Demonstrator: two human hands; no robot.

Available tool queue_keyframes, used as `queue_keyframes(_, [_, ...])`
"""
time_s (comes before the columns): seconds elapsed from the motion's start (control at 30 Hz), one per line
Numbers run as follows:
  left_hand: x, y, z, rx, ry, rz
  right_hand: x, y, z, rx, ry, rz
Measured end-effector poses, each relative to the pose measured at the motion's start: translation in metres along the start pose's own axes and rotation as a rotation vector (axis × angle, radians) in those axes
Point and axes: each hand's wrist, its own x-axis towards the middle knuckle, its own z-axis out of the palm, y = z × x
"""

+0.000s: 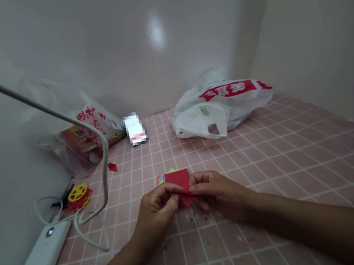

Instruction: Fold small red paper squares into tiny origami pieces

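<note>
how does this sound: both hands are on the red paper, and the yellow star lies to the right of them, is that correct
Not quite: the head view shows the yellow star to the left of the hands, not the right. The left hand and right hand are indeed both on the red paper.

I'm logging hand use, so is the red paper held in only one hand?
No, the left hand and the right hand both have fingers on the red paper.
</note>
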Motion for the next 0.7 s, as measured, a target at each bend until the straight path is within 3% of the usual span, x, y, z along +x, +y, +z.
queue_keyframes(0.17, [0.0009, 0.0040, 0.0036, -0.051, -0.017, -0.093, 0.0008, 0.0028, -0.0003, -0.085, 0.011, -0.032])
queue_keyframes(0.3, [0.0014, 0.0026, 0.0059, -0.106, 0.035, -0.158, 0.0007, 0.0025, 0.0001, -0.161, 0.020, -0.037])
queue_keyframes(0.7, [-0.0016, -0.0017, 0.0043, -0.259, -0.037, -0.190, -0.0018, 0.0011, -0.0013, -0.113, 0.010, 0.006])
